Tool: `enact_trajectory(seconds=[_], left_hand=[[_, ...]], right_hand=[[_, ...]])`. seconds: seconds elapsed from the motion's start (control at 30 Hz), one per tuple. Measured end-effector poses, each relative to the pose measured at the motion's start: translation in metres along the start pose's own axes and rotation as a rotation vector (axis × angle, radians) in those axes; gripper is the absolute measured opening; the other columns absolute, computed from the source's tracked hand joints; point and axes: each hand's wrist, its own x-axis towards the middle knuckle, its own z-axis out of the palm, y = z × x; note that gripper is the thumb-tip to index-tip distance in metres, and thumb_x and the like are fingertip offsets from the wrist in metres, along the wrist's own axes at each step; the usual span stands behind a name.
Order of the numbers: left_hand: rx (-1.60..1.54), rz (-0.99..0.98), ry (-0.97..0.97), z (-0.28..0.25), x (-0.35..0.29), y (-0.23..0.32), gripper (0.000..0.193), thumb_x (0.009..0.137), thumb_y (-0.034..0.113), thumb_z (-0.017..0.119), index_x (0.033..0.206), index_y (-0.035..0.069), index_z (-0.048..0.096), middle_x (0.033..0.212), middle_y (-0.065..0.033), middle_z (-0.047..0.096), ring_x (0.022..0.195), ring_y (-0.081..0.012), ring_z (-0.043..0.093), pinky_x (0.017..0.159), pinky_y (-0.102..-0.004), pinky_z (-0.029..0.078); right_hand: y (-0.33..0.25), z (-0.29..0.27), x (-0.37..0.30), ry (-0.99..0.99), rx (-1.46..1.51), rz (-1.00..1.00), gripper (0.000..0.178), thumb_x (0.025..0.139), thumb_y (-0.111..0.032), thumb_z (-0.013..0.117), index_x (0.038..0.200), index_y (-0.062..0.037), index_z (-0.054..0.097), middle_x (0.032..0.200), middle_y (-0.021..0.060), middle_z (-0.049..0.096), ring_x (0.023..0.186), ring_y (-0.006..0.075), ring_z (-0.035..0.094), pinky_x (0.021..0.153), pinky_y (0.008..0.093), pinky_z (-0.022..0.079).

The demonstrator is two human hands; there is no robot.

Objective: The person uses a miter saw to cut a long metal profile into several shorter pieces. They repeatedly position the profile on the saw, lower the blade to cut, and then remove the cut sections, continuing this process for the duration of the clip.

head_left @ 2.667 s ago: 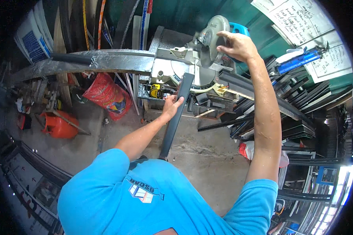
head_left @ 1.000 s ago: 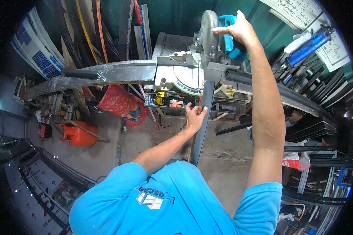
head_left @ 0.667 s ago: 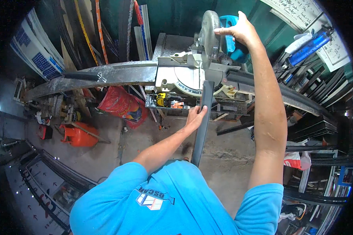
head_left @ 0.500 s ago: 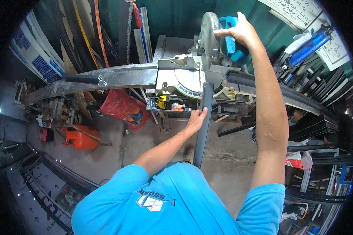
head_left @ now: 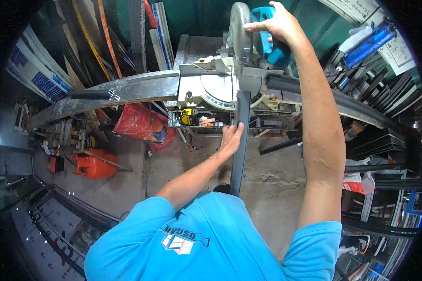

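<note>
My left hand (head_left: 232, 139) is closed round a long dark grey profile bar (head_left: 240, 140). The bar slopes from my body toward the mitre saw, its far end overlapping the front edge of the pale saw base (head_left: 206, 86). At the far side, my right hand (head_left: 282, 28) is at the teal mitre saw housing (head_left: 262, 18). Its thumb reaches left to the round blade guard (head_left: 240, 33) and one finger points up; the other fingers are partly hidden behind the hand, around the handle. The saw head is raised above the base.
A long dark bench rail (head_left: 145, 89) runs left of the saw, with a short dark strip (head_left: 89, 94) on it. Below are a yellow tape measure (head_left: 186, 117), a red sack (head_left: 140, 124) and an orange gas cylinder (head_left: 96, 164). Dark profiles (head_left: 380, 145) are stacked at right.
The whole view has shifted slightly, so the saw and bench sit higher and further left. Both hands keep the same holds, on the bar and at the saw.
</note>
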Motion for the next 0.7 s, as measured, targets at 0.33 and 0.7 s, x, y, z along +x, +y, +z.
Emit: enact_trajectory(seconds=[0.33,0.7], left_hand=[[-0.011,0.045,-0.007,-0.007,0.007,-0.004,0.073,0.105,0.063,0.040,0.093,-0.006,0.060,0.089,-0.0290,0.061,0.092,-0.0468,0.058,0.086,-0.0548,0.044],[0.082,0.088,-0.112,-0.020,0.001,0.017,0.064,0.108,0.055,0.040,0.091,-0.005,0.058,0.088,-0.0277,0.059,0.093,-0.0432,0.055,0.086,-0.0551,0.041]], right_hand=[[0.026,0.008,0.006,0.000,-0.023,-0.039,0.120,0.058,-0.045,0.100,0.155,-0.0064,0.040,0.121,0.0239,0.068,0.072,0.0217,0.071,0.061,0.0343,0.062],[0.021,0.010,0.008,-0.022,0.016,0.018,0.120,0.057,-0.045,0.099,0.154,-0.0054,0.041,0.110,0.0211,0.071,0.062,0.0168,0.067,0.058,0.0327,0.059]])
